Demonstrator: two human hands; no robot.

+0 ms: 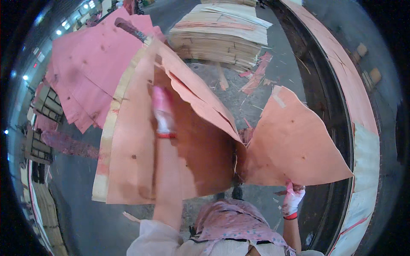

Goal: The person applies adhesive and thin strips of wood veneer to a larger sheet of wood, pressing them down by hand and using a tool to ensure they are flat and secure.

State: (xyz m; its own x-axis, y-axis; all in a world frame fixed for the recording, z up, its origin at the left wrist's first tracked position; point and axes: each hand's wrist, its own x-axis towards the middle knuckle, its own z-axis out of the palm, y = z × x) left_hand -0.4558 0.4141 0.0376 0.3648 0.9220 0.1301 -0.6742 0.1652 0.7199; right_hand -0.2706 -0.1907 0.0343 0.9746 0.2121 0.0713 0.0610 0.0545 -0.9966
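My left hand (pixel 163 111), in a blurred pink-and-white glove, is over the raised orange veneer sheets (pixel 124 162), beside their curled, split flap (pixel 200 102); motion smears its fingers. A pale-edged layer shows along the stack's left side. My right hand (pixel 294 198), gloved with a red cuff, is closed at the lower edge of a separate curved orange piece (pixel 299 141). A small dark pointed thing by those fingers is too small to name.
Pink sheets (pixel 85 81) lie at upper left. A pale veneer stack (pixel 218 42) stands ahead, scraps (pixel 256 77) on the floor before it. A long dark rail (pixel 333 106) and strip of sheets (pixel 363 162) run along the right. Stacks and racks (pixel 42 145) line the left.
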